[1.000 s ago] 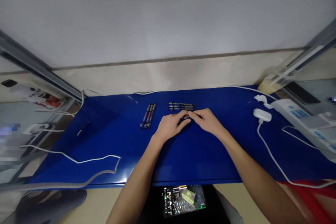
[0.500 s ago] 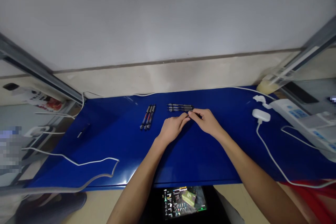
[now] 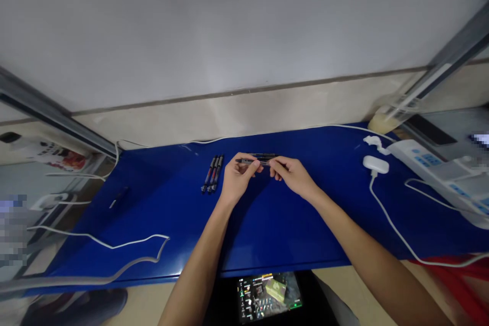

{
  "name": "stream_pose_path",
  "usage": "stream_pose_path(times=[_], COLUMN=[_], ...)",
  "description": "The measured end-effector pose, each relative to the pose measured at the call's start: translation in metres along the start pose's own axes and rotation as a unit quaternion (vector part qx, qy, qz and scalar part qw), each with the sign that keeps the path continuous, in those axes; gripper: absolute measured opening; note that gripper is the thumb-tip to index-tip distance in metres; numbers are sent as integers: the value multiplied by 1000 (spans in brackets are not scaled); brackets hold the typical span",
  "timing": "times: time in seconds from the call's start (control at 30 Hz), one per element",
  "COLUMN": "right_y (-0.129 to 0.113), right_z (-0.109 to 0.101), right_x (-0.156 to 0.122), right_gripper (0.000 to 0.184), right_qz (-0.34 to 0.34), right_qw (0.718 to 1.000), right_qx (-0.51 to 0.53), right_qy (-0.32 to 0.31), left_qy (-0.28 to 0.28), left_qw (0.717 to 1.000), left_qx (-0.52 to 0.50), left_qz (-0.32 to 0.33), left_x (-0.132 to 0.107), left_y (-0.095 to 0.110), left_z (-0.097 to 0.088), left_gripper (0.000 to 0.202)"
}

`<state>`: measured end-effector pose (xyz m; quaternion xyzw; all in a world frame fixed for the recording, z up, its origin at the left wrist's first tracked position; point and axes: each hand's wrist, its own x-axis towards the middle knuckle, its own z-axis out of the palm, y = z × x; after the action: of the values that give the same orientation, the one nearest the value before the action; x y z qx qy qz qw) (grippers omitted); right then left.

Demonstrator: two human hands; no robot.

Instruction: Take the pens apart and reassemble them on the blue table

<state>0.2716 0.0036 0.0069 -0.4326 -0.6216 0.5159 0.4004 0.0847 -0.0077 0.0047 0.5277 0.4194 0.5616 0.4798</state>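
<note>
Both my hands hold one dark pen (image 3: 263, 163) level above the blue table (image 3: 160, 214). My left hand (image 3: 236, 179) pinches its left end between thumb and fingers. My right hand (image 3: 292, 175) pinches its right end. Just behind the held pen another dark pen (image 3: 265, 155) lies on the table, partly hidden by my fingers. Three pens with red bands (image 3: 212, 173) lie side by side to the left of my left hand.
White cables (image 3: 114, 242) trail over the table's left part. A white earbud case (image 3: 376, 164) with a cable and a white device with blue buttons (image 3: 439, 173) sit at the right. A phone with a lit screen (image 3: 269, 296) lies below the front edge.
Both hands have lifted a pen off the table from beside the row near the back, and now hold it raised by its two ends. My left hand moved left.
</note>
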Motion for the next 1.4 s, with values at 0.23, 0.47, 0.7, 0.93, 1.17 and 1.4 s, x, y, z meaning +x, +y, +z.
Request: stream_pose_path(times=[0.23,0.47,0.7,0.93,1.17,1.4], right_y=[-2,-9,-20,-22,-22,-23], right_z=[-5,0,-27,-42,-44,-46], right_x=[5,2,4,3,3,2], right_gripper=[20,25,46,46,45,52], right_qz=[-3,1,-7,-27,-38,-35], right_qw=[947,916,870,853,864,906], right_qx=[286,394,487,515,493,402], right_qy=[148,71,70,77,97,132], left_qy=[-100,-91,38,119,104,85], left_qw=[993,983,908,885,797,775], left_qx=[12,159,350,376,592,626], left_qz=[-57,-29,225,246,63,33], left_x=[-9,-15,-90,-259,-324,-329], left_y=[-4,-7,25,-15,-60,-67], left_z=[12,28,14,-8,-44,-39], left_gripper=[29,31,12,29,30,37])
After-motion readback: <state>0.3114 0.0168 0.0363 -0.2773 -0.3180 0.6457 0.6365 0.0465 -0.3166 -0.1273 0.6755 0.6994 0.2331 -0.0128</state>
